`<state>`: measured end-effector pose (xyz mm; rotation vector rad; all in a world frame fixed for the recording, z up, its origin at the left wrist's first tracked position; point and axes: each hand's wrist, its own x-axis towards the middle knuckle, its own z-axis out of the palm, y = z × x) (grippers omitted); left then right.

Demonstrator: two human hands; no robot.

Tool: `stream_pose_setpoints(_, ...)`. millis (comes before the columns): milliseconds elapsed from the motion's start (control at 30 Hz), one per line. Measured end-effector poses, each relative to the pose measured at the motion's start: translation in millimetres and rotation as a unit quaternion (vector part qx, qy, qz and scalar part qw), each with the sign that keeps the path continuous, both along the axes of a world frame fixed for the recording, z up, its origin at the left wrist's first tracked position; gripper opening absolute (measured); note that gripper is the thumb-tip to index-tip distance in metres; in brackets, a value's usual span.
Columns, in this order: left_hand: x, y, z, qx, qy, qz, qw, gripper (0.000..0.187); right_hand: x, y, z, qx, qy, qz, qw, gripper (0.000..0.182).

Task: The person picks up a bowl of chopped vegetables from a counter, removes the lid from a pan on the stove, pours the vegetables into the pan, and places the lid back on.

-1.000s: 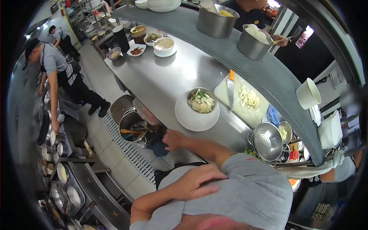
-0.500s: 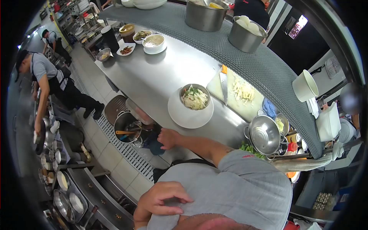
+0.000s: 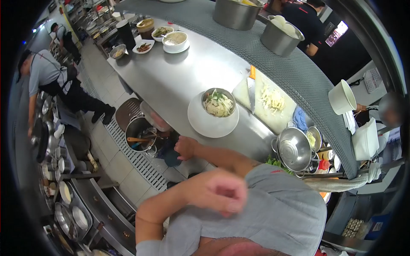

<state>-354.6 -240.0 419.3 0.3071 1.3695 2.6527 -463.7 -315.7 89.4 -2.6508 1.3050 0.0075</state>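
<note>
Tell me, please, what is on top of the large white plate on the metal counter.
A metal bowl of pale shreds and chopped greens stands on the white plate. The patch beneath the bowl and the bowl's inner bottom are covered from view.

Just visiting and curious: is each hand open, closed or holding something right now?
Left hand: loosely curled, blurred; no held object visible.
Right hand: curled; whether it holds anything cannot be told.

**Right arm [image 3: 224, 158] stretched, left arm [image 3: 168, 202] bent**

The right hand [image 3: 185, 148], fingers folded into a fist, sits beside the near edge of the table [image 3: 200, 64]. The left hand [image 3: 224, 192], motion-blurred, hovers in front of the chest [image 3: 260, 213].
</note>
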Motion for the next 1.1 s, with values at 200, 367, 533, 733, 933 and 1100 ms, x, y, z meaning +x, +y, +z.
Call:
stream_pose_setpoints(200,-68,11,89,-0.049,0.119,-0.232,0.964,0.042,5,1,-2,-0.007,-0.006,0.008,1.000,0.040)
stream_pose_setpoints(367,-78,9,108,-0.040,0.190,-0.320,0.927,0.046,3,-2,0,-0.016,-0.028,0.002,0.999,0.039)
stream_pose_setpoints(533,-81,14,80,-0.074,0.210,-0.217,0.950,0.046,2,-3,2,0.003,-0.034,0.011,0.999,0.039)
stream_pose_setpoints(733,-49,41,43,-0.310,0.300,0.207,0.878,0.058,0,-3,-5,-0.009,-0.040,0.003,0.999,0.039)
stream_pose_setpoints(933,-22,53,15,-0.326,0.302,0.114,0.889,0.082,1,-1,-8,-0.013,-0.041,0.003,0.999,0.039)
stream_pose_setpoints(1100,31,23,-2,-0.343,0.242,0.124,0.899,0.068,0,1,-2,0.006,-0.038,-0.004,0.999,0.038)
